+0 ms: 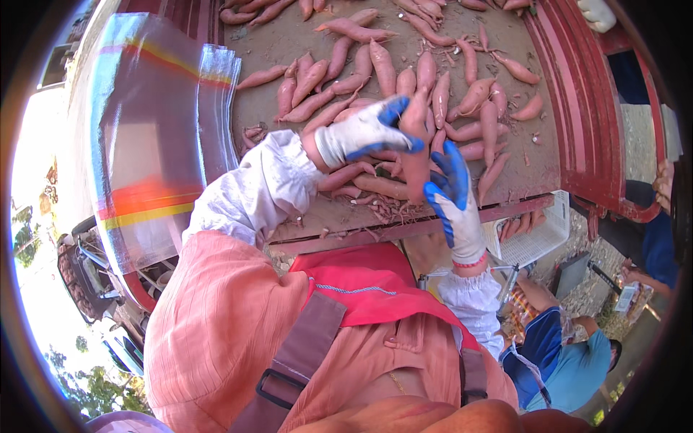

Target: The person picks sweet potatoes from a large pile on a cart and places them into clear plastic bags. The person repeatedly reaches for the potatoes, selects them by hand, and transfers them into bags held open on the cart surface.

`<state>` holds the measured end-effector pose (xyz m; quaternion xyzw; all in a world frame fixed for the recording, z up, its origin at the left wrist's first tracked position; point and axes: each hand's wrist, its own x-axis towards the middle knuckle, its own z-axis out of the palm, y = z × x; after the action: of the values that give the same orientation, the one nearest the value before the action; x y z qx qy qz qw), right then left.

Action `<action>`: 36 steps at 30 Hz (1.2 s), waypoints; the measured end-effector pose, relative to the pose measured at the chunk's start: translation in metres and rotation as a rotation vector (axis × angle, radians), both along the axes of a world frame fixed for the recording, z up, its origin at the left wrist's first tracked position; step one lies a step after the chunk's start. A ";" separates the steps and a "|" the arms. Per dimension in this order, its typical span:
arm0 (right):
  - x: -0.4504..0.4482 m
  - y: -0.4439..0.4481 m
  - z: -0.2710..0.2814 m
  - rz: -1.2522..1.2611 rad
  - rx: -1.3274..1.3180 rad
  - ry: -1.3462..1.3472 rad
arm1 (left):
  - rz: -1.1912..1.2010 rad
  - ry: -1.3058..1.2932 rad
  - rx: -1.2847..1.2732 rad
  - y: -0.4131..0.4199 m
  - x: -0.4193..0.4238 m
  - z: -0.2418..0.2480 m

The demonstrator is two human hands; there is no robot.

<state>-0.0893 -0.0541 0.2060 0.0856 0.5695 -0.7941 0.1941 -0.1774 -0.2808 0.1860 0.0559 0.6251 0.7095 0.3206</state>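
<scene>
A large sweet potato is held upright above the pile, slightly blurred. My left hand, in a white knitted glove with a blue coated palm, grips its upper part from the left, the thumb lying across its near side. My right hand, gloved the same way, is close to the potato's lower right side with its fingers spread; whether they touch is unclear. Below both hands, many loose sweet potatoes lie on the soil-dusted truck bed. Thin roots and broken scraps gather near the bed's edge.
Red metal side walls bound the bed. A striped woven plastic sheet hangs over the left side. Beyond the bed's edge at right sits a white crate with sweet potatoes. People are at lower right; another gloved hand shows at upper right.
</scene>
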 end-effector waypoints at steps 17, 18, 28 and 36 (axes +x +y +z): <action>0.012 -0.012 -0.059 0.015 -0.135 -0.542 | 0.024 0.522 -1.244 -0.128 -0.184 -0.114; 0.011 -0.011 -0.058 -0.017 -0.148 -0.539 | 0.015 0.381 -1.070 -0.114 -0.179 -0.095; -0.001 -0.010 -0.068 -0.028 -0.499 -0.530 | 0.235 0.266 -0.937 0.040 -0.092 -0.110; 0.005 0.007 -0.068 -0.023 -0.534 -0.425 | 0.532 -0.074 -0.281 0.027 -0.062 -0.021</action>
<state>-0.0839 -0.0475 0.1378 0.2019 0.2872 -0.8817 0.3151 -0.2394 -0.2542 0.1653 -0.1807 0.6975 0.6768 0.1509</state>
